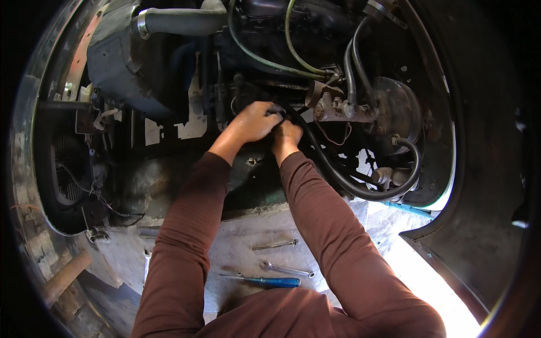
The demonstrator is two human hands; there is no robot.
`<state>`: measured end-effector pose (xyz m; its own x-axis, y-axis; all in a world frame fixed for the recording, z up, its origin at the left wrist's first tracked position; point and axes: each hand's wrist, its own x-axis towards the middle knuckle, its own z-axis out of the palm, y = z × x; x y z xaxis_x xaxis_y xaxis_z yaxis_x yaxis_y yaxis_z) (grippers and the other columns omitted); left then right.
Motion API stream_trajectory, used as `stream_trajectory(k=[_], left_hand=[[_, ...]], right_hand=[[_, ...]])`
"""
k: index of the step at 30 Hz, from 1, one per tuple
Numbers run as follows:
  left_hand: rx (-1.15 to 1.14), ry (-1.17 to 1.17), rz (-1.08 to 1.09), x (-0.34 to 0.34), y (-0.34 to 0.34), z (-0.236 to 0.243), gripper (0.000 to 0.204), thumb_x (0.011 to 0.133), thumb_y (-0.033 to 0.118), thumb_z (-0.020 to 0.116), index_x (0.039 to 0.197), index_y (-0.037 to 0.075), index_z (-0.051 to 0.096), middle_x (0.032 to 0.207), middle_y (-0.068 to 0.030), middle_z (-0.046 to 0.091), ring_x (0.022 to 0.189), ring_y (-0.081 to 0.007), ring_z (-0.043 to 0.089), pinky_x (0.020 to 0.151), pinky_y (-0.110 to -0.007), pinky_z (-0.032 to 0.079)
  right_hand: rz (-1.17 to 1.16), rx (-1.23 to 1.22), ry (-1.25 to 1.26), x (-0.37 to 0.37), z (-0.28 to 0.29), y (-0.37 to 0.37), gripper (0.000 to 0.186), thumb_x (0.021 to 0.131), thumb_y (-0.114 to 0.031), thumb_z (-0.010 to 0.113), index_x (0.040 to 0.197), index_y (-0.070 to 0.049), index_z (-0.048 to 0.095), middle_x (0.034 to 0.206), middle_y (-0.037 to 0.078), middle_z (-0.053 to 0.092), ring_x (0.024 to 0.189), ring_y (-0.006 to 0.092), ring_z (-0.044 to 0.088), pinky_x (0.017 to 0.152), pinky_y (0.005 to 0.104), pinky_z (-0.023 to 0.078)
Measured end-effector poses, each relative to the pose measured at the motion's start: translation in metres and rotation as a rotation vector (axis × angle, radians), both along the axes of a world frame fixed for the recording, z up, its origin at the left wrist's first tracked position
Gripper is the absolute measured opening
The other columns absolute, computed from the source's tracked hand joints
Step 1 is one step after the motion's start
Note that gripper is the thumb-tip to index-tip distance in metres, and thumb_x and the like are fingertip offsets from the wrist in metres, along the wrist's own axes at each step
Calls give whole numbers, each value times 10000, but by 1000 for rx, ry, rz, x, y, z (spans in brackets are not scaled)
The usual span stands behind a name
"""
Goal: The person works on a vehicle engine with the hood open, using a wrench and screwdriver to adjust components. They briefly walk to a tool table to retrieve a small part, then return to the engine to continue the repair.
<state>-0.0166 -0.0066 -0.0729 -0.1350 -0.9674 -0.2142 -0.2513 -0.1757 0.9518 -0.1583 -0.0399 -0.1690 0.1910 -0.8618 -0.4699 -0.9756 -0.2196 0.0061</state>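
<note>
Both arms reach into a vehicle's engine bay, side by side. My left hand (pixel 256 120) is closed, its fingers bent toward the right; whatever they grip is hidden in shadow. Just beside it, my right hand (pixel 288 135) points down among dark parts, and its fingers do not show. A thick black hose (pixel 332 169) passes close to my right hand, then curves round to the right and up to a round brake booster (pixel 399 107). Left of the booster sits a metal master cylinder (pixel 344 108) with a thin reddish wire below it.
On the pale ledge in front of me lie a blue-handled screwdriver (pixel 276 281), a combination wrench (pixel 286 269) and a long bolt (pixel 275 245). Another wrench (pixel 147 265) lies by my left sleeve. A grey radiator hose (pixel 186 21) crosses the upper left. Loose wires (pixel 104 194) hang near the left headlight.
</note>
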Motion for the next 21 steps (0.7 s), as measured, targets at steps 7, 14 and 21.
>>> stream_trajectory(k=[7,14,21], left_hand=[[-278,-959,209,35,-3,17,315,876,193,671,1133,15,711,1223,-193,677,1207,-376,592,1018,-470,493],[-46,-1115,-182,47,-76,-28,599,1005,473,500,1427,51,542,1476,-183,538,1398,-382,476,1180,-628,289],[13,-1126,-351,13,-121,-26,532,985,433,504,1380,90,608,1386,-151,639,1300,-357,582,1103,-567,377]], right_hand=[[-102,74,-76,21,-1,-25,225,828,-181,784,1038,-101,774,1094,110,761,1089,256,724,861,355,565],[-504,-134,-663,16,-76,-39,254,958,-178,578,1107,-71,754,1173,179,727,1106,326,697,942,431,537],[-229,-132,-296,-22,-124,-69,247,963,-217,575,1000,-62,763,1011,142,759,924,277,731,785,424,569]])
